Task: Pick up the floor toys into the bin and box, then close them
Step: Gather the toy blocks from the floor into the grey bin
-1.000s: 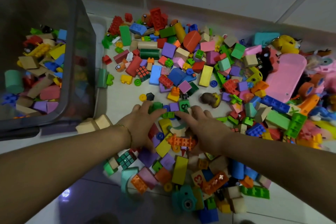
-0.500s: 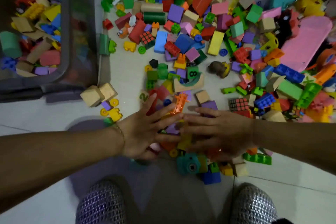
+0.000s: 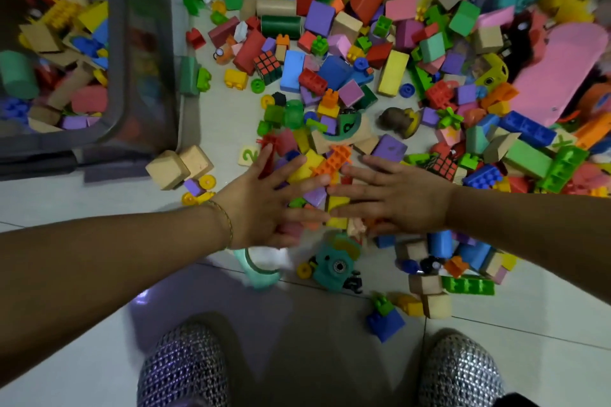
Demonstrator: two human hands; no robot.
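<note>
A dark translucent bin (image 3: 145, 43) is standing open in the upper left of the frame, holding a jumble of foam and plastic blocks (image 3: 49, 43). A dense spread of coloured floor toys (image 3: 363, 59) is sprawling over the upper centre and right. A teal toy camera (image 3: 334, 266) is lying at lower centre. Two tan cubes (image 3: 168, 170) are sitting just beside the bin's near corner.

You're indoors, a home by the look of it. Pale tiled floor (image 3: 66, 198) with grout lines, strewn with children's toys: foam and plastic blocks (image 3: 393, 73), teal toy camera (image 3: 334, 266), puzzle cube (image 3: 268, 66). Grey storage bin (image 3: 145, 43) of blocks at your left.
</note>
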